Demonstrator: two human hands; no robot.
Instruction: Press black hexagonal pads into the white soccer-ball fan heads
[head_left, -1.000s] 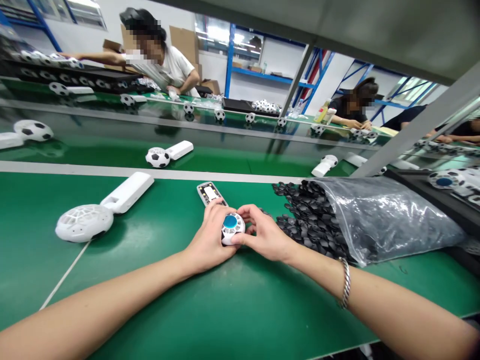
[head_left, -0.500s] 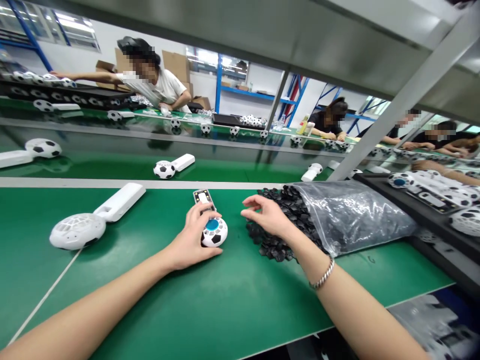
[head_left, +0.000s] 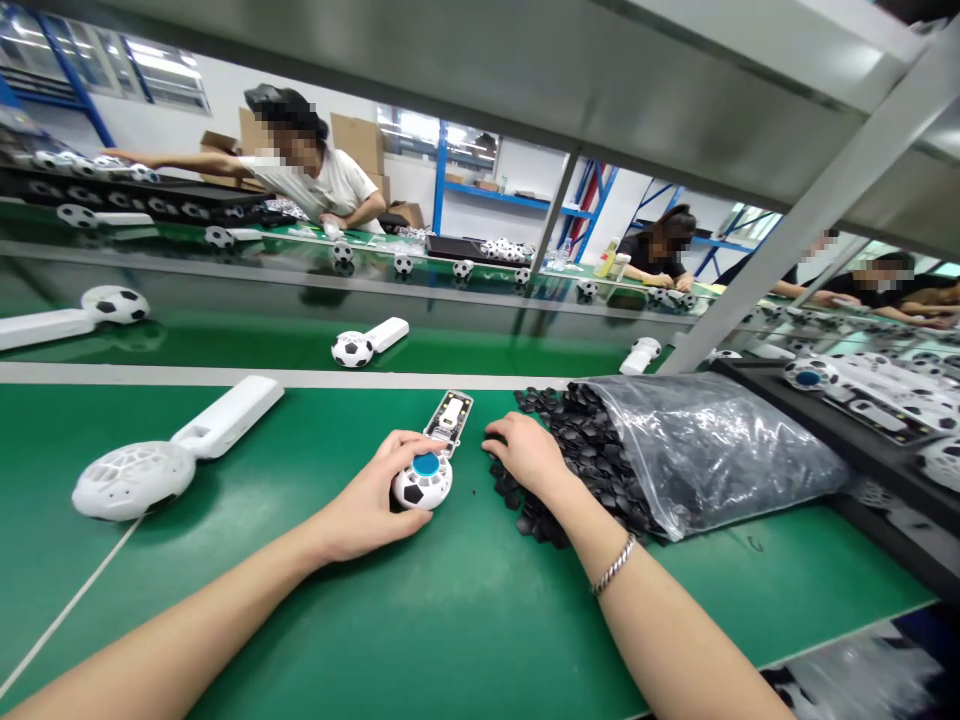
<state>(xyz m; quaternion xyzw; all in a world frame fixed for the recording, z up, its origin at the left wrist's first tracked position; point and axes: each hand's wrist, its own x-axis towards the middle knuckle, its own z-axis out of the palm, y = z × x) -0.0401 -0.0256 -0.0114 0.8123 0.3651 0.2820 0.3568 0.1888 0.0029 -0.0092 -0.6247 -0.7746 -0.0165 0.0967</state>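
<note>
My left hand is closed around the round head of a white soccer-ball handheld fan lying on the green work surface. A blue disc shows on the head, and its handle lies open with a circuit board exposed, pointing away from me. Palm down, my right hand is at the left edge of a pile of small black pieces, its fingers bent and slightly apart. Nothing shows between them, though the undersides are hidden. The pile spills from a clear plastic bag.
A white fan without black patches lies at left. Beyond a pale strip, more soccer-ball fans lie on a green belt. At right is a black tray of fan parts. A slanted post rises there; co-workers sit opposite.
My right hand has lowered and its fingers have bent down at the pile's edge. The held fan has turned so its handle points more to the right. The view has shifted slightly.
</note>
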